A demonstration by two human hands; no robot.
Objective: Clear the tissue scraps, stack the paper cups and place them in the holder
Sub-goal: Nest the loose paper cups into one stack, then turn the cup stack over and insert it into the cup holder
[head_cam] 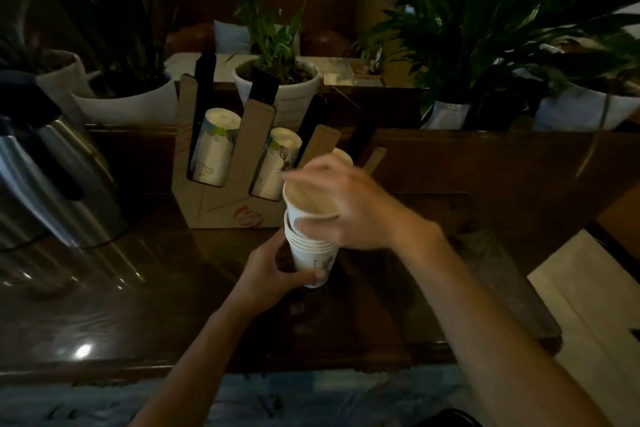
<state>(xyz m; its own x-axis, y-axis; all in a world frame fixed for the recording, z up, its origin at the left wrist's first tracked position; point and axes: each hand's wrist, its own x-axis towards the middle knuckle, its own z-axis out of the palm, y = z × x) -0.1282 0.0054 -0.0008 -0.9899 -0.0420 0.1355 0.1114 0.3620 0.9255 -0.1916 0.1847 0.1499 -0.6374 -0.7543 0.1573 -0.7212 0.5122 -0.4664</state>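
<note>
- The right hand (349, 208) grips the top white paper cup (310, 203), seating it into the nested stack of white paper cups (313, 251).
- The left hand (273, 270) clasps that stack's base above the dark wooden counter (138, 288).
- Behind them, the brown cardboard slotted holder (221, 208) already carries cup columns; this stack isn't in yet. No tissue scraps visible.

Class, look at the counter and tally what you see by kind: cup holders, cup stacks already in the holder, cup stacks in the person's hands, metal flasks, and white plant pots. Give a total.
Cardboard cup holder: 1
Cup stacks clearly seen in the holder: 2
Cup stack held in the hands: 1
Metal flask: 1
White plant pots: 5
Total: 10
</note>
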